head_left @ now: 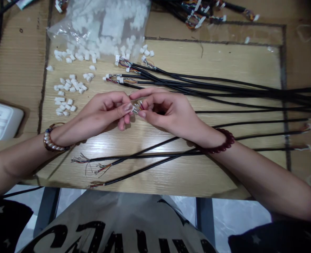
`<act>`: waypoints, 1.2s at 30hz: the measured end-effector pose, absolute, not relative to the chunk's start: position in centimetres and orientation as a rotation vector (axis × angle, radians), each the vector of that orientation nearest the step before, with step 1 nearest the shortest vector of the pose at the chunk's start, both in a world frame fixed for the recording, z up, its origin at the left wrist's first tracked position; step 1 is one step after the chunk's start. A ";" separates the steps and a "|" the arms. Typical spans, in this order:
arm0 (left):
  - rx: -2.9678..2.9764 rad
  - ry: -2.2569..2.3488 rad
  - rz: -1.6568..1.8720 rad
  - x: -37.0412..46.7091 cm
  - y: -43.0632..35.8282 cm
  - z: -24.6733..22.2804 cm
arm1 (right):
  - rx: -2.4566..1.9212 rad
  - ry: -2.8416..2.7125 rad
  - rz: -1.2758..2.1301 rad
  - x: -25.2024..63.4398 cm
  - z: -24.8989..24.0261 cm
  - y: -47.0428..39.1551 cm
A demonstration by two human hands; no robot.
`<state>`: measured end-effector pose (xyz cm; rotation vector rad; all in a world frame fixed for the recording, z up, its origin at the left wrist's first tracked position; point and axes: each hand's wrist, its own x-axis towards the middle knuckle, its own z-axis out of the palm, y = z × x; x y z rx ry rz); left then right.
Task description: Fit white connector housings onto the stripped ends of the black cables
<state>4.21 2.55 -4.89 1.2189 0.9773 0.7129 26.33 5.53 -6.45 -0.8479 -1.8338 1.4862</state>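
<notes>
My left hand (110,109) is closed, its thumb and fingers pinching a small whitish piece, most likely a connector, at the middle of the board. Right beside it, my right hand (166,107) pinches the thin coloured wires (141,104) of a cable between thumb and fingers. The fingertips nearly meet, and the wire ends lie between them. Behind my hands, several black cables (197,84) with white connectors at their left ends run off to the right. Nearer to me lie black cables (144,156) with bare, frayed wire ends.
Loose white connectors (72,84) lie in small groups on the left of the wooden board (250,70). A clear plastic bag (99,24) of them is at the back. More cable ends (197,14) are behind, and a white box-shaped object (2,119) is at far left.
</notes>
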 end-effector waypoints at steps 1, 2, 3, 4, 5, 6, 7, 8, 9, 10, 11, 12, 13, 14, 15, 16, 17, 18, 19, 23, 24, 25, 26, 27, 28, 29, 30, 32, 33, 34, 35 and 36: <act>1.226 0.971 0.700 4.2 2.6 -4.9 | -0.852 -1.826 1.501 26.3 -6.4 5.6; 1.236 0.967 0.689 4.2 2.6 -4.8 | -0.855 -1.816 1.515 26.3 -6.5 5.6; 1.245 0.965 0.680 4.2 2.6 -4.7 | -0.859 -1.806 1.528 26.3 -6.5 5.6; 1.253 0.966 0.670 4.2 2.7 -4.7 | -0.860 -1.799 1.538 26.3 -6.5 5.6; 1.259 0.969 0.666 4.2 2.7 -4.6 | -0.862 -1.795 1.545 26.3 -6.6 5.7; 1.265 0.973 0.664 4.2 2.7 -4.6 | -0.863 -1.795 1.550 26.4 -6.6 5.7; 1.272 0.974 0.667 4.2 2.7 -4.5 | -0.865 -1.795 1.556 26.4 -6.7 5.7; 1.279 0.975 0.673 4.2 2.6 -4.5 | -0.863 -1.796 1.562 26.4 -6.7 5.7; 1.286 0.978 0.682 4.2 2.6 -4.5 | -0.858 -1.794 1.568 26.4 -6.8 5.7; 1.296 0.980 0.691 4.3 2.5 -4.5 | -0.848 -1.791 1.574 26.4 -6.8 5.7; 1.310 0.984 0.696 4.3 2.4 -4.5 | -0.836 -1.787 1.581 26.4 -6.8 5.7; 1.325 0.994 0.700 4.4 2.4 -4.5 | -0.824 -1.784 1.587 26.4 -6.8 5.7; 1.342 1.009 0.704 4.4 2.3 -4.5 | -0.817 -1.780 1.592 26.4 -6.8 5.7; 1.358 1.026 0.712 4.5 2.2 -4.5 | -0.816 -1.778 1.597 26.4 -6.8 5.7; 1.371 1.041 0.724 4.6 2.2 -4.5 | -0.825 -1.774 1.602 26.4 -6.8 5.7; 1.376 1.054 0.736 4.6 2.2 -4.5 | -0.839 -1.767 1.606 26.3 -6.8 5.7; 1.372 1.060 0.746 4.6 2.2 -4.5 | -0.855 -1.752 1.606 26.3 -6.8 5.7; 1.357 1.060 0.743 4.6 2.2 -4.4 | -0.870 -1.731 1.601 26.3 -6.8 5.8; 1.331 1.057 0.720 4.5 2.2 -4.3 | -0.881 -1.706 1.591 26.3 -6.8 5.8; 1.146 1.033 0.561 4.1 2.3 -4.2 | -0.859 -1.660 1.533 26.4 -7.0 6.0; 1.112 1.026 0.537 3.9 2.2 -4.2 | -0.847 -1.666 1.528 26.4 -7.1 6.0; 1.092 1.022 0.526 3.8 2.2 -4.2 | -0.838 -1.675 1.527 26.5 -7.1 6.0; 1.085 1.021 0.519 3.8 2.1 -4.2 | -0.830 -1.681 1.528 26.5 -7.0 6.0; 1.085 1.023 0.516 3.7 2.1 -4.2 | -0.825 -1.684 1.528 26.5 -7.0 6.0; 1.083 1.025 0.515 3.7 2.0 -4.2 | -0.820 -1.687 1.528 26.5 -7.0 6.0; 1.075 1.025 0.515 3.7 2.1 -4.2 | -0.817 -1.690 1.527 26.5 -6.9 6.0; 1.058 1.021 0.521 3.8 2.1 -4.2 | -0.818 -1.692 1.527 26.5 -6.8 5.9; 1.011 0.999 0.536 3.9 2.2 -4.1 | -0.834 -1.687 1.532 26.5 -6.6 5.9; 0.984 0.988 0.547 4.0 2.3 -4.1 | -0.849 -1.680 1.538 26.5 -6.5 5.8; 0.960 0.977 0.558 4.0 2.4 -4.0 | -0.865 -1.669 1.544 26.5 -6.4 5.8; 0.940 0.967 0.569 4.1 2.5 -4.0 | -0.878 -1.653 1.546 26.5 -6.4 5.8; 0.925 0.958 0.578 4.1 2.6 -4.0 | -0.888 -1.638 1.546 26.5 -6.3 5.8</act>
